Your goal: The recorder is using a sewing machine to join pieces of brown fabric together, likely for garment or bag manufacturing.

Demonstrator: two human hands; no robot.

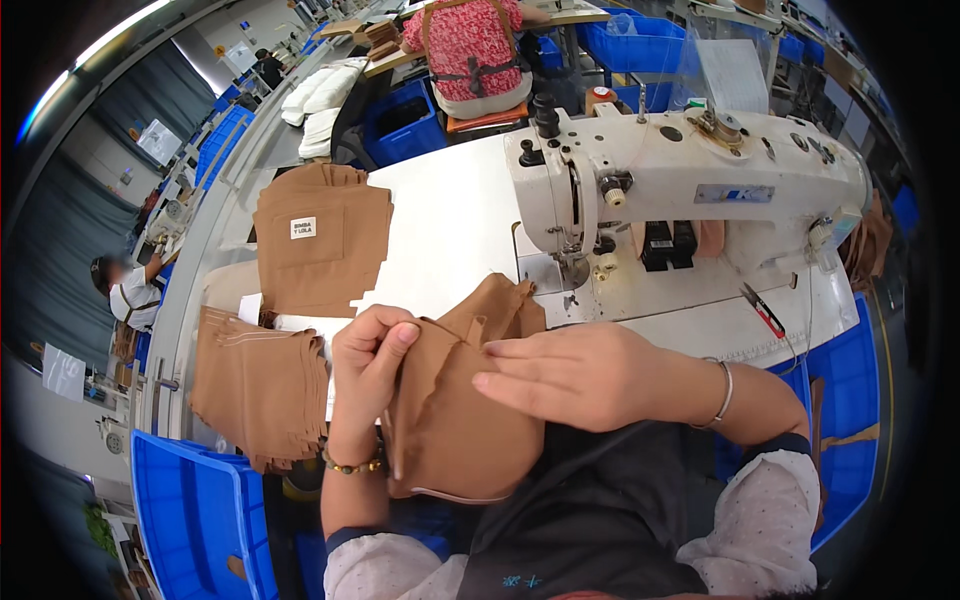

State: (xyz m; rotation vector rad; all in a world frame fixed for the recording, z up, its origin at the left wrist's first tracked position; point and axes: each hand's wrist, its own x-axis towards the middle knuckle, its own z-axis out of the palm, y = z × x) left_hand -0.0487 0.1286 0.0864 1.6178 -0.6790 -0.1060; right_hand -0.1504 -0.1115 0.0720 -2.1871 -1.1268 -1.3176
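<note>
A brown fabric piece [470,430] with a folded seam edge hangs in front of me over the table's near edge. Its upper part rests on the white tabletop by the sewing machine. My left hand [372,360] pinches the fabric's upper left edge between thumb and fingers. With fingers stretched out, my right hand [590,375] lies at the seam on the fabric's right side, touching it or very close to it. Left of the hands are a stack of brown fabric panels [265,385] and, farther back, another brown stack [345,240] with a patch and a white label on top.
A white sewing machine [690,165] stands on the right of the table [440,200]. Red-handled thread snips [765,312] lie beside it. Blue bins [190,510] flank the table. Ahead sits a person in a red patterned top [470,45]; another person [135,290] is at far left.
</note>
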